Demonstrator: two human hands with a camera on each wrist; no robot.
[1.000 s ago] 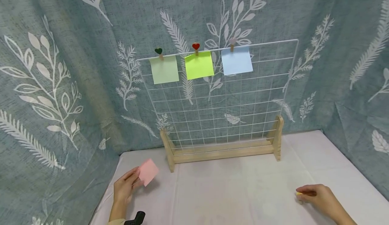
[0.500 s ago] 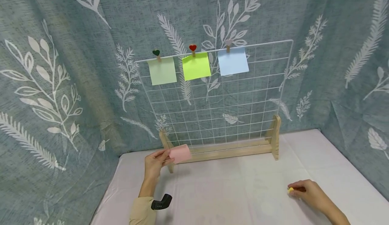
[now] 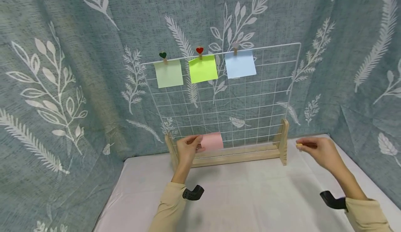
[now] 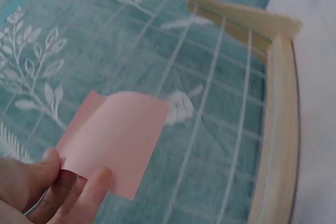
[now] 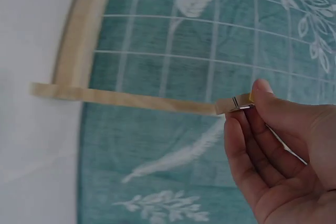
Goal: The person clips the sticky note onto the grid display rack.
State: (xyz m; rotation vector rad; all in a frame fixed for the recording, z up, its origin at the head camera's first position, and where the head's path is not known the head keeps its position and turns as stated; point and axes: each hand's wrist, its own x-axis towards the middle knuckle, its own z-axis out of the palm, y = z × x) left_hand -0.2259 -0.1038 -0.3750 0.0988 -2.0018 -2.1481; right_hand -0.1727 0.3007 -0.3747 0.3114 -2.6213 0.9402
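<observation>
My left hand [image 3: 187, 149] pinches a pink sticky note [image 3: 212, 141] by its edge, in front of the lower part of a white wire grid [image 3: 232, 103]. In the left wrist view the pink note [image 4: 113, 137] curves slightly between thumb and fingers. Right of the stand, my right hand [image 3: 322, 152] is raised above the table. Its thumb and fingers pinch a small wooden clothespin [image 5: 231, 104] with a bit of yellow on it. Along the grid's top bar hang a pale green note [image 3: 169, 74], a lime note [image 3: 203, 70] and a light blue note [image 3: 240, 65], each under a heart-topped clothespin.
The grid stands in a wooden base [image 3: 238, 155] with two upright side pieces, on a table with a white cloth [image 3: 238, 197]. Behind and at the sides hangs a teal curtain [image 3: 103, 86] with white leaf patterns.
My left hand has carried the pink note up and right from the table's left side to the grid. My right hand has lifted the clothespin upward from near the table.
</observation>
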